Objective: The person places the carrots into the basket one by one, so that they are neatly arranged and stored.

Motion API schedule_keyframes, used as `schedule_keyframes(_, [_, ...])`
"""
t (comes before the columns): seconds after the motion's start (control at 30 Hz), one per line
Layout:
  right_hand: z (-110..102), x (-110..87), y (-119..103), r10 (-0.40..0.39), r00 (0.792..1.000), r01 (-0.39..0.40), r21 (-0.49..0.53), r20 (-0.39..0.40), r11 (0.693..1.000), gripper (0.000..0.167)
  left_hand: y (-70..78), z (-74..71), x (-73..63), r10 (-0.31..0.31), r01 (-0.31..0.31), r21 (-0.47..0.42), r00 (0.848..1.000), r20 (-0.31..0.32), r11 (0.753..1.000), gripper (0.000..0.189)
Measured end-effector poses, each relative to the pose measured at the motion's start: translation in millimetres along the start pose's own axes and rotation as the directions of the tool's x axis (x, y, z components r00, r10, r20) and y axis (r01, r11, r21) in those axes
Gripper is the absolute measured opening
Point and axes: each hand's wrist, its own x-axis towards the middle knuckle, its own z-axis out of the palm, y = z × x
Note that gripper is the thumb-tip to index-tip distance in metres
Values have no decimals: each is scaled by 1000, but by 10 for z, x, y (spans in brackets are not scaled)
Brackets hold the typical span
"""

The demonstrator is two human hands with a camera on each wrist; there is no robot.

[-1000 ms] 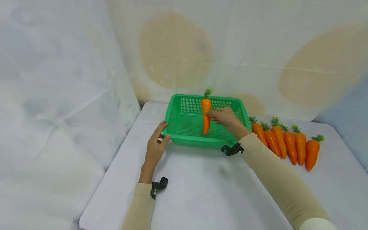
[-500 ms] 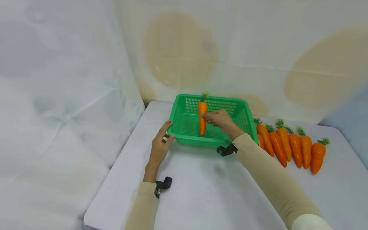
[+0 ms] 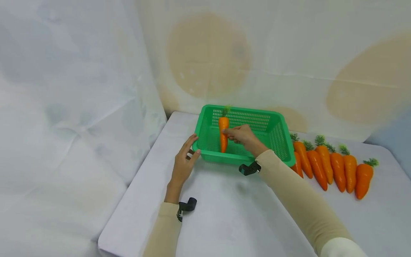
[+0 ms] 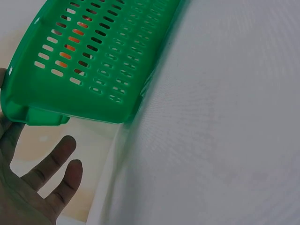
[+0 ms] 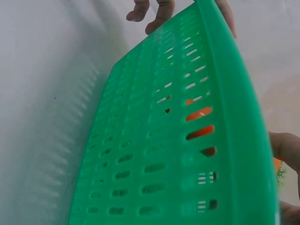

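My right hand point(image 3: 243, 135) pinches an orange carrot point(image 3: 223, 123) around its middle. Leafy green top up, the carrot stands nearly upright inside the left half of the green plastic basket point(image 3: 218, 156). At the basket's front left corner, my left hand point(image 3: 184, 164) touches the rim with its index finger and thumb. The left wrist view has the other fingers point(image 4: 51, 164) extended below the rim, off the basket wall point(image 4: 70, 101). Orange shows through the slots there. In the right wrist view, the basket's front wall point(image 5: 154, 122) hides most of the carrot.
Several carrots point(image 3: 337, 169) lie side by side on the white table point(image 3: 224, 207), right of the basket, tops pointing away; the nearest one is partly covered by the basket's edge. A pale curtain with tan patches point(image 3: 208, 53) hangs close behind the table.
My right hand has moved the carrot leftward and lower within the basket. The view has shifted, so the table and basket sit further right. The left hand stays at the corner.
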Motion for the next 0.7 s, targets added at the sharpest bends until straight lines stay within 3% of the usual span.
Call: schedule_keyframes(0.7, [310, 140, 13, 74, 997, -75, 58, 31, 995, 27, 4, -2, 14, -16, 16, -3, 1000, 11, 1000, 51])
